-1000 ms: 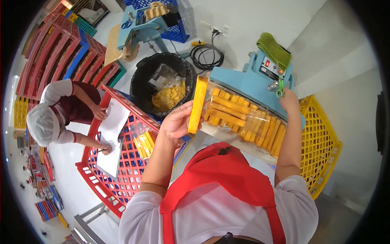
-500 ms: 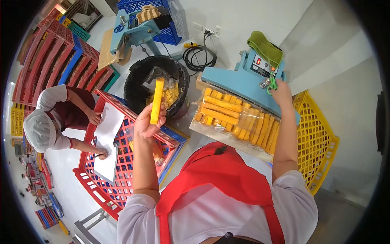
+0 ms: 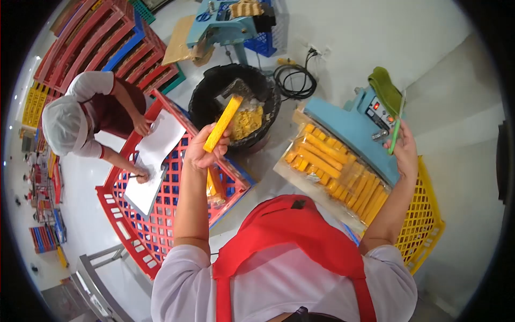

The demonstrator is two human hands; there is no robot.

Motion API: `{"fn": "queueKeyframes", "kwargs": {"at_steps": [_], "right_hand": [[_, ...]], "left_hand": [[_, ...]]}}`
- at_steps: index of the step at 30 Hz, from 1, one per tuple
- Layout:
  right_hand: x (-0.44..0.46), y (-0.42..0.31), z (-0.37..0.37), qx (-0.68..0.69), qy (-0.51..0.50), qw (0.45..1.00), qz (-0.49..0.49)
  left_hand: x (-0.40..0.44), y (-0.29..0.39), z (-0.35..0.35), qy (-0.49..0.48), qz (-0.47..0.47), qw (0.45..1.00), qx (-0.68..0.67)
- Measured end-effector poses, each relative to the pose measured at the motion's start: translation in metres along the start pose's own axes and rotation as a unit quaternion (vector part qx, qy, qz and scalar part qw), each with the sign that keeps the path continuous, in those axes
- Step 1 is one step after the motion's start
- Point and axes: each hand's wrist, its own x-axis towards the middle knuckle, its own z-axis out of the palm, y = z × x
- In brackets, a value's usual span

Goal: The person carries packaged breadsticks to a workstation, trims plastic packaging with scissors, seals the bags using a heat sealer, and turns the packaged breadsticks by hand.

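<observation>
My left hand (image 3: pixel 204 153) is closed around the lower end of a yellow stick-shaped food piece (image 3: pixel 223 123), held tilted near the black-lined bin (image 3: pixel 197 96). In my right hand (image 3: pixel 407 150) is a pair of green-handled scissors (image 3: pixel 395 137), blades pointing up, beside the control panel of the blue sealing machine (image 3: pixel 343 126). Below the machine, a clear plastic pack of yellow sticks (image 3: pixel 335 169) lies on a pale board (image 3: pixel 300 182). A green cloth (image 3: pixel 384 88) drapes over the top of the machine.
A co-worker (image 3: pixel 110 102) writes on paper (image 3: pixel 142 185) over a red crate (image 3: pixel 174 214) at left. A yellow crate (image 3: pixel 424 214) stands at right. Behind are a second blue machine (image 3: pixel 228 29), a coiled black cable (image 3: pixel 296 83) and stacked red crates (image 3: pixel 102 37).
The scissors have come away from the machine's front in my right hand and now point upward. The yellow stick has tilted further right. The whole view has shifted.
</observation>
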Motion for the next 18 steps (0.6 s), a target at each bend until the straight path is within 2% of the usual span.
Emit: {"fn": "queueKeyframes", "kwargs": {"at_steps": [2,3,4,7,8,9,18], "right_hand": [[-0.009,-0.024,0.059,-0.002,-0.154,0.987,-0.040],[-0.008,-0.024,0.086,-0.120,-0.223,0.961,-0.115],[-0.007,-0.022,0.112,-0.238,-0.284,0.910,-0.188],[-0.004,-0.022,0.170,-0.237,-0.318,0.888,-0.234],[-0.002,-0.026,0.183,-0.264,-0.346,0.878,-0.197],[0.001,-0.029,0.191,-0.291,-0.374,0.866,-0.159],[0.013,-0.021,0.229,-0.283,-0.433,0.830,-0.207]], "left_hand": [[-0.001,0.005,0.001,-0.025,-0.035,0.998,-0.043],[-0.002,0.006,0.005,-0.024,-0.032,0.998,-0.049],[-0.004,0.007,0.005,-0.023,-0.033,0.998,-0.047],[-0.007,0.011,0.003,-0.041,-0.028,0.996,-0.071],[-0.009,0.013,0.000,-0.036,-0.029,0.996,-0.074],[-0.012,0.016,-0.003,-0.030,-0.028,0.996,-0.077],[-0.032,0.025,-0.037,-0.021,-0.022,0.995,-0.097]]}}
